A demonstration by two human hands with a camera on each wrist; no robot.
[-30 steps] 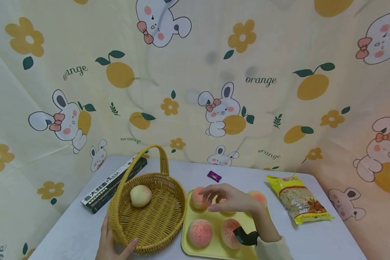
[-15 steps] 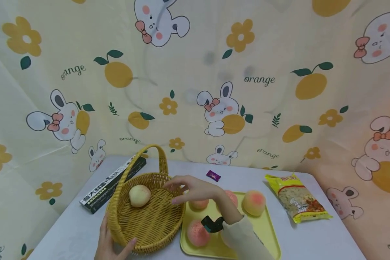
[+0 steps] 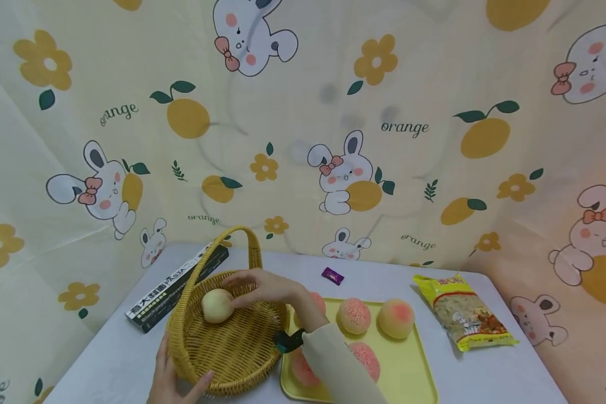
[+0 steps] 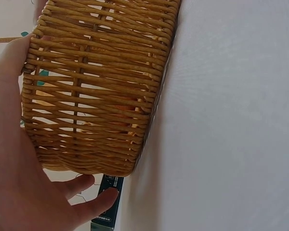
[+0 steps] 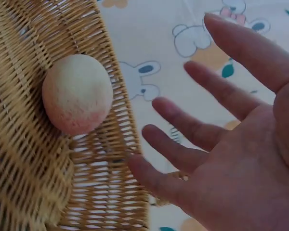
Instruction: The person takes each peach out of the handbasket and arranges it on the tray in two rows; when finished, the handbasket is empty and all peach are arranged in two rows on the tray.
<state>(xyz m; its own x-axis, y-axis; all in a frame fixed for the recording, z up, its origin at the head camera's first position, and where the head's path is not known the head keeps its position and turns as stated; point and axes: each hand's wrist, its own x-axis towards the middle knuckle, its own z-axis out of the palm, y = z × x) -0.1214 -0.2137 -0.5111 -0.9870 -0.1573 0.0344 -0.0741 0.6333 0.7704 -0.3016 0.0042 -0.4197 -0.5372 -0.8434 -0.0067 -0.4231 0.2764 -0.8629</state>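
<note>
A golden wicker basket (image 3: 232,350) with an arched handle stands on the left of the table. My left hand (image 3: 174,384) holds its near left side; in the left wrist view the thumb is at the rim and the fingers (image 4: 94,204) bend round the woven wall (image 4: 96,91). One pale peach (image 3: 217,306) lies inside the basket, against the left wall. Over the basket, my right hand (image 3: 265,287) reaches toward this peach. The right wrist view shows the right hand (image 5: 236,159) with spread fingers, apart from the peach (image 5: 78,94), holding nothing.
A yellow tray (image 3: 414,370) with several pink peaches (image 3: 354,315) is right of the basket, partly hidden by the right sleeve. A black-and-white pasta box (image 3: 174,289) lies behind left. A purple wrapped sweet (image 3: 333,275) and a yellow food bag (image 3: 464,311) lie farther off.
My right hand has moved left from above the tray into the space over the basket, close to the peach there. The left hand and basket have stayed put.
</note>
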